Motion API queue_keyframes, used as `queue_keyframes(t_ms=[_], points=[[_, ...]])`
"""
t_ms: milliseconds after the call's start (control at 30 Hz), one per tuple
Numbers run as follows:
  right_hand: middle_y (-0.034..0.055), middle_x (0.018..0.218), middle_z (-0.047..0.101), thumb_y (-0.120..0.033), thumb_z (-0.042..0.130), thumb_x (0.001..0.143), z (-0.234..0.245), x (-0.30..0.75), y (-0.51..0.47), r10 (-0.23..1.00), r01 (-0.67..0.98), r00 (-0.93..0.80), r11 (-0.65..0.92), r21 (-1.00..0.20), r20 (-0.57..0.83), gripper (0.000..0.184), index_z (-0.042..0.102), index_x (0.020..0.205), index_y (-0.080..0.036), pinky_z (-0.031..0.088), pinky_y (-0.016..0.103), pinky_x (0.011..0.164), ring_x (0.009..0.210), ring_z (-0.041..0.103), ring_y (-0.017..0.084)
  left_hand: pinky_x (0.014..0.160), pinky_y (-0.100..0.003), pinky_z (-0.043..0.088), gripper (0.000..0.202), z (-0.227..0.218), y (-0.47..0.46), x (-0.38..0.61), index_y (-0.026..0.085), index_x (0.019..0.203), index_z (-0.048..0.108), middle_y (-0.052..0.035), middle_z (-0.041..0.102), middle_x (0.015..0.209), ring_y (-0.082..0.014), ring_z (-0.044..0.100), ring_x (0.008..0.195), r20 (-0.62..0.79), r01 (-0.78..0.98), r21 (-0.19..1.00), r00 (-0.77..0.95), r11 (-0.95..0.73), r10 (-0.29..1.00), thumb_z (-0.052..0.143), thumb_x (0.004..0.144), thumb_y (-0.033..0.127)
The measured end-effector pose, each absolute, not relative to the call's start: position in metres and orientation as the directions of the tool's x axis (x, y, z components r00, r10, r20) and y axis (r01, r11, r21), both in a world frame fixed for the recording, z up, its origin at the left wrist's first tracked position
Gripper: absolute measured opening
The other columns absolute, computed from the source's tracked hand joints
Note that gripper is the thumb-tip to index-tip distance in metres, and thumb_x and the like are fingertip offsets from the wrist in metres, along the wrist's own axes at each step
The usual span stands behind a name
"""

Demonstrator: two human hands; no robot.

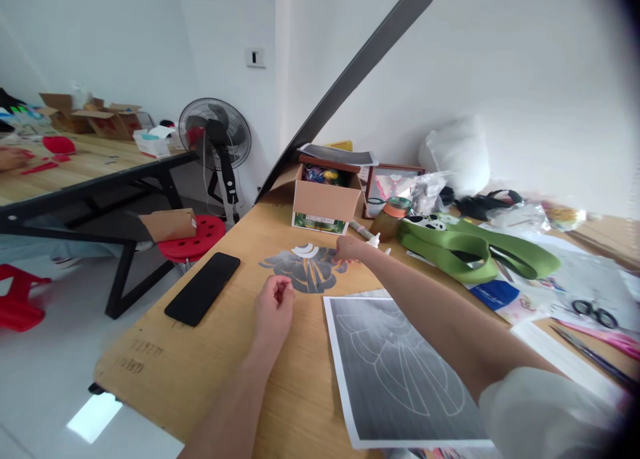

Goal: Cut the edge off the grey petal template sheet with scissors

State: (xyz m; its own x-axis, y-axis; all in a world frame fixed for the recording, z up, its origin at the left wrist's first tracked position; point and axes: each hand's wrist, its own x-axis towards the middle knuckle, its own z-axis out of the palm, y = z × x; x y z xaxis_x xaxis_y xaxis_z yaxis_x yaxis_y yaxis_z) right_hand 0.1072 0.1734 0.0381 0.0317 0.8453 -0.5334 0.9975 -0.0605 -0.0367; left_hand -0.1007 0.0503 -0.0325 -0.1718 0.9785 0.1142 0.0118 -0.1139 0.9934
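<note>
- grey paper cutout (306, 270) lay flat on table (210, 359), between phone (203, 288) & box (323, 202).
- looked thin, light, floppy, prob tears easily; best lifted by an outer edge.
- right hand (350, 249) at its far edge, fingers together, seemingly pinched on a petal.
- left hand (274, 307) just beside near edge, fingers curled shut, nothing seen held.

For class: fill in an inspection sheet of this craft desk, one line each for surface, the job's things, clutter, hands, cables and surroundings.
Surface: wooden table, printed lettering near its left corner.
Job's things: grey paper flower cutout with white curved pieces at its top; grey printed sheet lying flat beside it.
Clutter: black phone, open cardboard box, green strap, scissors, jar with orange lid.
Hands: left hand loosely curled, fingers near the cutout's lower edge; right hand touching the cutout's right edge.
Cables: nothing seen.
Surroundings: standing fan, red stool, second table with boxes, another person's hand at far left.
</note>
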Motion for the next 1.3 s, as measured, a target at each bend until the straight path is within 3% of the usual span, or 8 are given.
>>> queue_keyframes(t_ms=[200, 500, 700, 800, 867, 1000, 1167, 1300], points=[[0.0062, 0.106, 0.065, -0.033, 0.059, 0.093, 0.038, 0.103, 0.173, 0.844, 0.997, 0.037, -0.068, -0.037, -0.536, 0.025, 0.062, 0.110, -0.014, 0.056, 0.035, 0.076, 0.088, 0.065, 0.017, 0.052, -0.024, 0.043, 0.012, -0.035, 0.050, -0.100, 0.020, 0.084, 0.059, 0.0007, 0.059, 0.063, -0.0134, 0.054, 0.052, 0.137, 0.032, 0.991, -0.167, -0.134, 0.976, 0.061, 0.077, 0.031], [0.0090, 0.122, 0.060, -0.034, 0.058, 0.094, 0.035, 0.105, 0.175, 0.855, 0.996, 0.055, -0.085, -0.035, -0.515, 0.031, 0.059, 0.120, -0.017, 0.054, 0.041, 0.086, 0.102, 0.062, 0.021, 0.054, -0.024, 0.043, 0.011, -0.038, 0.050, -0.101, 0.020, 0.083, 0.060, 0.0004, 0.059, 0.064, -0.0133, 0.054, 0.053, 0.153, 0.072, 0.987, -0.154, -0.143, 0.976, 0.060, 0.079, 0.030], [0.0085, 0.120, 0.061, -0.034, 0.058, 0.093, 0.035, 0.122, 0.177, 0.843, 0.993, 0.008, -0.068, -0.091, -0.538, 0.032, 0.059, 0.120, -0.016, 0.054, 0.041, 0.085, 0.101, 0.063, 0.022, 0.053, -0.023, 0.043, 0.011, -0.044, 0.051, -0.101, 0.020, 0.084, 0.061, 0.0001, 0.059, 0.064, -0.0132, 0.053, 0.053, 0.157, 0.070, 0.986, -0.132, -0.148, 0.979, 0.059, 0.078, 0.030], [0.0067, 0.111, 0.064, -0.033, 0.059, 0.093, 0.039, 0.130, 0.177, 0.861, 0.985, -0.022, -0.067, -0.156, -0.509, 0.026, 0.062, 0.112, -0.016, 0.055, 0.037, 0.079, 0.092, 0.064, 0.018, 0.052, -0.023, 0.042, 0.010, -0.046, 0.051, -0.101, 0.020, 0.082, 0.062, 0.0003, 0.059, 0.062, -0.0137, 0.053, 0.053, 0.164, 0.082, 0.985, -0.121, -0.155, 0.979, 0.061, 0.077, 0.029], [0.0036, 0.091, 0.067, -0.030, 0.065, 0.089, 0.043, 0.134, 0.174, 0.885, 0.973, -0.045, -0.066, -0.220, -0.463, 0.017, 0.065, 0.098, -0.015, 0.054, 0.030, 0.068, 0.077, 0.064, 0.016, 0.053, -0.023, 0.042, 0.010, -0.046, 0.051, -0.101, 0.020, 0.081, 0.062, -0.0001, 0.060, 0.063, -0.0143, 0.054, 0.054, 0.175, 0.094, 0.982, -0.114, -0.165, 0.978, 0.062, 0.076, 0.028], [-0.0029, 0.056, 0.056, -0.022, 0.072, 0.077, 0.054, 0.131, 0.154, 0.916, 0.910, -0.125, -0.048, -0.412, -0.382, 0.011, 0.064, 0.074, -0.016, 0.040, 0.020, 0.048, 0.052, 0.053, 0.010, 0.054, -0.024, 0.043, 0.009, -0.041, 0.049, -0.099, 0.021, 0.078, 0.065, -0.0012, 0.063, 0.065, -0.0149, 0.054, 0.056, 0.170, 0.064, 0.985, -0.116, -0.163, 0.979, 0.066, 0.071, 0.026], [-0.0053, 0.057, 0.052, -0.023, 0.066, 0.080, 0.057, 0.104, 0.118, 0.924, 0.750, -0.245, -0.013, -0.662, -0.295, 0.012, 0.057, 0.073, -0.018, 0.038, 0.017, 0.045, 0.050, 0.049, 0.007, 0.056, -0.024, 0.045, 0.019, -0.029, 0.047, -0.096, 0.018, 0.076, 0.070, -0.0059, 0.068, 0.072, -0.0163, 0.058, 0.062, 0.071, -0.075, 0.994, -0.097, -0.078, 0.993, 0.074, 0.066, 0.033], [-0.0064, 0.056, 0.050, -0.026, 0.065, 0.080, 0.045, 0.076, 0.100, 0.920, 0.660, -0.297, 0.006, -0.751, -0.254, 0.017, 0.052, 0.071, -0.018, 0.039, 0.017, 0.044, 0.048, 0.047, 0.007, 0.050, -0.023, 0.043, 0.032, -0.027, 0.048, -0.095, 0.015, 0.080, 0.071, -0.0067, 0.068, 0.071, -0.0156, 0.059, 0.060, -0.008, -0.181, 0.983, -0.111, -0.012, 0.994, 0.076, 0.065, 0.042]])
